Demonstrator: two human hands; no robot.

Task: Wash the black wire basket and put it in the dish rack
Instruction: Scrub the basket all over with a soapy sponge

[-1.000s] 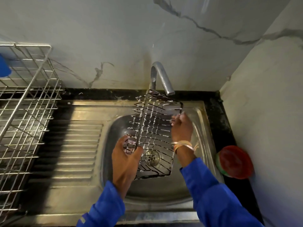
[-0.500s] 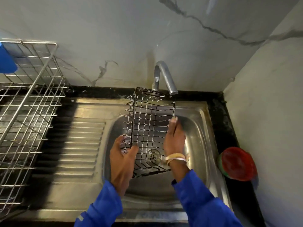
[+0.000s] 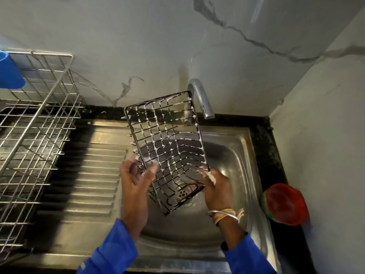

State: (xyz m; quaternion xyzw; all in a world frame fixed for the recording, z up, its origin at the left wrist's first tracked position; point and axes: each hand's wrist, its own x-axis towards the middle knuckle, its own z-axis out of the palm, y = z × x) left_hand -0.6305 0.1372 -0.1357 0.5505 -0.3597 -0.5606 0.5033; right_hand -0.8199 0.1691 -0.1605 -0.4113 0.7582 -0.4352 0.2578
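Both hands grasp the black rectangular wire basket (image 3: 167,147) at its near end. My left hand (image 3: 136,180) pinches the left long rim between thumb and fingers, though blur softens them. My right hand (image 3: 215,186) curls round the near right corner, its fingertips (image 3: 210,176) white with foam.

I hold the basket in the air over the bowl of the stainless steel sink (image 3: 243,155), tilted so its far end rises toward the spout of the curved chrome tap (image 3: 201,97) and its near end dips above the round drain (image 3: 183,192). Holding only the near end leaves most of the mesh free, and the slope should let suds and water run down into the bowl rather than onto my blue sleeves. White lather clings to many of the wire crossings, so I judge the soaping done and the rinse not yet finished. I cannot tell whether water is running from the spout.

Well to the left, beyond the ribbed draining board, stands the silver wire dish rack (image 3: 39,119), where the basket must go. A blue plastic cup (image 3: 9,74) sits at its far corner. On the black counter just right of the sink lies a round red thing with a green edge (image 3: 284,204); I cannot tell what it is.
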